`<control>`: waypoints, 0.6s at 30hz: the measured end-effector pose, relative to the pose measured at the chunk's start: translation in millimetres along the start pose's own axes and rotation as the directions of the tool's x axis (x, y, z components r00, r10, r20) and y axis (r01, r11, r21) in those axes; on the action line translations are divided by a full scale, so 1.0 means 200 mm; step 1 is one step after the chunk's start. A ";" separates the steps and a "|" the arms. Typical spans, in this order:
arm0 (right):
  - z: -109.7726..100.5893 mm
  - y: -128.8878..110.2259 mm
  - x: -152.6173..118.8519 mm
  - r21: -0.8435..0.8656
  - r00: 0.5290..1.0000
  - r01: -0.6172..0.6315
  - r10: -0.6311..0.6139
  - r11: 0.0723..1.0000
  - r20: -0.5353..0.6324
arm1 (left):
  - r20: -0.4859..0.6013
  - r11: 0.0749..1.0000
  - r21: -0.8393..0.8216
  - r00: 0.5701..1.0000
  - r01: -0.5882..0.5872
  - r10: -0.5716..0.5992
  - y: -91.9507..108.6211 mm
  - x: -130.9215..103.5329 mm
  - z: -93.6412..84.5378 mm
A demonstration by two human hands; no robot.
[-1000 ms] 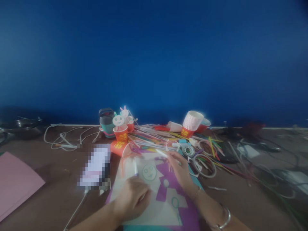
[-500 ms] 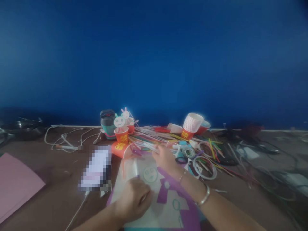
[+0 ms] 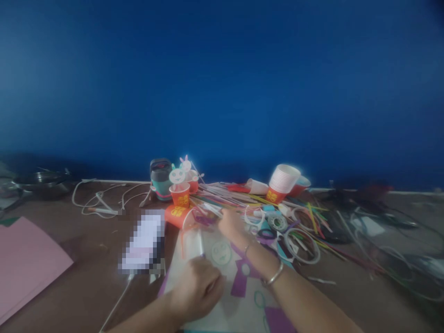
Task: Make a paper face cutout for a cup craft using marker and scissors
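Note:
My left hand (image 3: pixel 200 292) is a closed fist resting on a white sheet of paper (image 3: pixel 222 289). A thin pale stick-like shape shows just above it; what the fist holds is hidden. My right hand (image 3: pixel 233 227) reaches across the sheet to the front of the pile. Its fingers are closed on a white pen-like stick (image 3: pixel 212 209), which points left toward a tipped red paper cup (image 3: pixel 178 216). A round face (image 3: pixel 221 253) in green outline is drawn on the paper between my hands. Purple paper pieces (image 3: pixel 239 284) lie on the right.
Behind are a red cup (image 3: pixel 180 195) with a paper rabbit head (image 3: pixel 177 175), a stack of paper cups (image 3: pixel 284 179), coloured sticks (image 3: pixel 225 192) and tape rolls (image 3: pixel 301 245). A phone (image 3: pixel 144 240) with a cable and pink paper (image 3: pixel 31 268) lie left. A blue wall (image 3: pixel 222 92) stands behind.
The view has turned slightly left, so the scene sits further right. My right hand has moved a little left over the pile with the white stick. My left fist has hardly moved.

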State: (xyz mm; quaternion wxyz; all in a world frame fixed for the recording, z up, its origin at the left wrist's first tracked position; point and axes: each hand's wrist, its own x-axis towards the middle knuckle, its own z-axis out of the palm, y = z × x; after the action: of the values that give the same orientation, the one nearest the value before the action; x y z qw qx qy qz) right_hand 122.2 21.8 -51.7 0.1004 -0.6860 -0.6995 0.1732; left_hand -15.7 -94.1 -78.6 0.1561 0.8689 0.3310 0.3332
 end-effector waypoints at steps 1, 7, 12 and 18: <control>0.00 0.01 0.00 0.016 1.000 0.015 -0.014 1.000 -0.009 | -0.011 1.000 -0.007 1.000 0.011 -0.011 0.00 0.00 0.00; -0.02 0.06 -0.03 0.117 0.997 0.078 -0.075 0.990 -0.029 | -0.038 0.993 -0.070 0.994 0.097 -0.100 0.00 0.00 -0.01; -0.06 0.10 -0.08 0.289 0.994 0.107 -0.100 0.952 -0.038 | -0.089 0.936 -0.213 0.948 0.281 -0.305 -0.01 0.00 -0.01; -0.12 0.11 -0.25 0.701 0.903 0.220 -0.413 0.678 0.116 | -0.250 0.766 -0.517 0.788 0.382 -0.563 -0.02 0.01 0.01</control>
State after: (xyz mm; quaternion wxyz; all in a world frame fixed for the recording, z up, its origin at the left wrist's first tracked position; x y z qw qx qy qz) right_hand 153.9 -26.5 -33.6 0.2754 -0.4404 -0.7045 0.4836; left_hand -14.5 -89.9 -81.0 0.3592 0.6109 0.4834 0.5140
